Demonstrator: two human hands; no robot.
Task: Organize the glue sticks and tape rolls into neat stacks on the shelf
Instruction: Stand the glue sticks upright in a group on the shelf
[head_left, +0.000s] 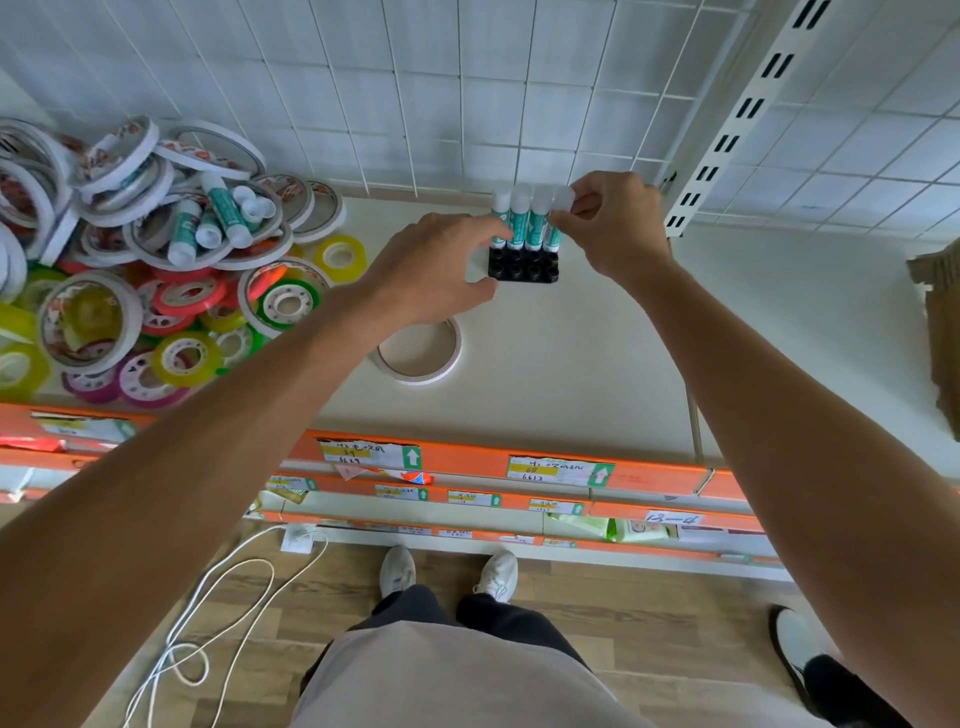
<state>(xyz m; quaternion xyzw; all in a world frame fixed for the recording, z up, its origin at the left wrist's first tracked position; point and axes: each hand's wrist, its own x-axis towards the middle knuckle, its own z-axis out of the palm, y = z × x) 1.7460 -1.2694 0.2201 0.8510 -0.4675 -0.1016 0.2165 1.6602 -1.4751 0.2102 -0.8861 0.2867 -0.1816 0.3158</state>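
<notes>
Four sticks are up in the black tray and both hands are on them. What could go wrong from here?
1. The glue sticks stand tall in one back row of the tray; a nudge from the left hand or right hand might topple them.
2. The tape pile is heaped loosely near the shelf's front edge, so rolls may slide off.

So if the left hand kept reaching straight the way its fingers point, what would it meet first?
Most likely the row of glue sticks standing in the black tray: the left hand reaches toward them, fingertips already at the leftmost stick. Contact is unclear.
</notes>
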